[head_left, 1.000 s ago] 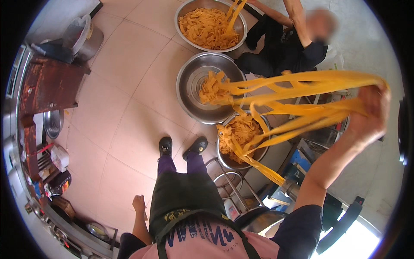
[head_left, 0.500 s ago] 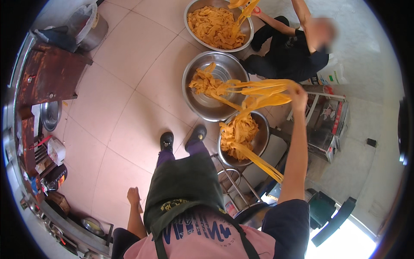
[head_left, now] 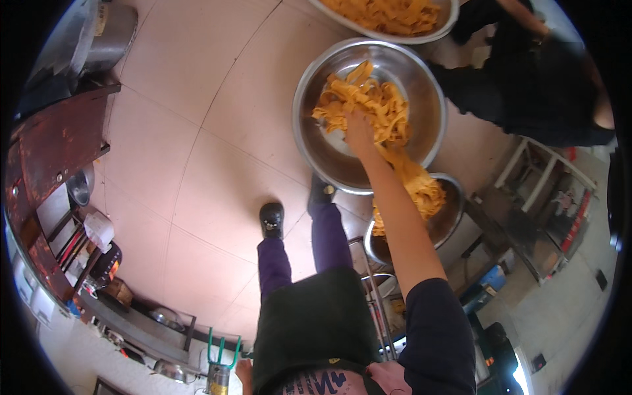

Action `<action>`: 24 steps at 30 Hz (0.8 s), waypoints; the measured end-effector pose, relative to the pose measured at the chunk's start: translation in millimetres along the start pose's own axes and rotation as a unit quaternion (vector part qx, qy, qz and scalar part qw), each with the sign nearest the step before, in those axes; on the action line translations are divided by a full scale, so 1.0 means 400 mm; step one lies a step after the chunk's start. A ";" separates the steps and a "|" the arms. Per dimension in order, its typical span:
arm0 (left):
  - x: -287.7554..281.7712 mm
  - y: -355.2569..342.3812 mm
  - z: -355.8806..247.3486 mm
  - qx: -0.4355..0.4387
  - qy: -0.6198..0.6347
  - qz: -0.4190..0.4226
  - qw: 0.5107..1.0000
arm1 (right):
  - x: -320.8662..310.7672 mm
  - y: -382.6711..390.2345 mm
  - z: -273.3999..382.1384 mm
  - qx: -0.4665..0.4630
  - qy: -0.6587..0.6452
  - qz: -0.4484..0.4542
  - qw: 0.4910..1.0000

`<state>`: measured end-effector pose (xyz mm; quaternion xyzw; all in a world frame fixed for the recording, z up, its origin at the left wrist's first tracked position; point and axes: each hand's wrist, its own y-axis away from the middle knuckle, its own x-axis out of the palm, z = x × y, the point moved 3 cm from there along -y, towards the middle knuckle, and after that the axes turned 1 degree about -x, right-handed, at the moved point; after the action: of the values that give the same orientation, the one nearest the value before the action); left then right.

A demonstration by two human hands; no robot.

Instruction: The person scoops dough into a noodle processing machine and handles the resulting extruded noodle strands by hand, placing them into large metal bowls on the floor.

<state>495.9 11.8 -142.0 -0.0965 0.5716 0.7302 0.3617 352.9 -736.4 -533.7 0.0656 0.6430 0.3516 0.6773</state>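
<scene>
My right hand [head_left: 359, 136] reaches down into a wide steel bowl [head_left: 304, 122], closed on some broad, flat orange-yellow noodles [head_left: 388, 108]; its fingertips are buried among them. A band of the same strips runs over this bowl's near rim, down to a smaller steel bowl [head_left: 451, 220] at its lower right. That smaller bowl holds more noodles [head_left: 428, 197], partly hidden behind my right forearm. At the lower edge, beside my dark apron, my left hand [head_left: 243, 372] shows only in part, away from the bowls. Its fingers cannot be made out.
Beyond the middle bowl stands another noodle-filled steel bowl [head_left: 342, 23]. A person in dark clothes [head_left: 526, 92] is beside it at the right. A metal rack [head_left: 376, 299] stands near my right leg. Wooden furniture [head_left: 62, 148] and a large pot [head_left: 112, 39] line the left.
My right hand has come down from above the right side into the middle bowl, bringing the stretched noodles with it. My left hand has dropped toward the lower edge. The whole view has shifted.
</scene>
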 end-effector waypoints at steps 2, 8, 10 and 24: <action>0.013 0.015 0.028 -0.024 -0.022 0.005 0.999 | 0.153 -0.113 -0.094 -0.019 0.067 -0.122 0.990; 0.045 0.034 0.006 -0.100 -0.001 0.025 0.995 | 0.258 -0.158 -0.253 0.150 -0.153 0.162 0.963; 0.037 0.070 -0.035 -0.122 0.038 0.032 0.991 | 0.130 -0.077 -0.245 0.249 -0.344 0.110 0.899; -0.077 -0.246 -0.197 0.261 0.005 -0.110 0.959 | -1.262 0.951 -0.095 -0.134 -0.437 -0.324 0.828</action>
<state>559.5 -64.1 -226.0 -0.0644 0.7303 0.5106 0.4492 206.3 -750.2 82.1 -0.0915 0.2109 0.1293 0.9646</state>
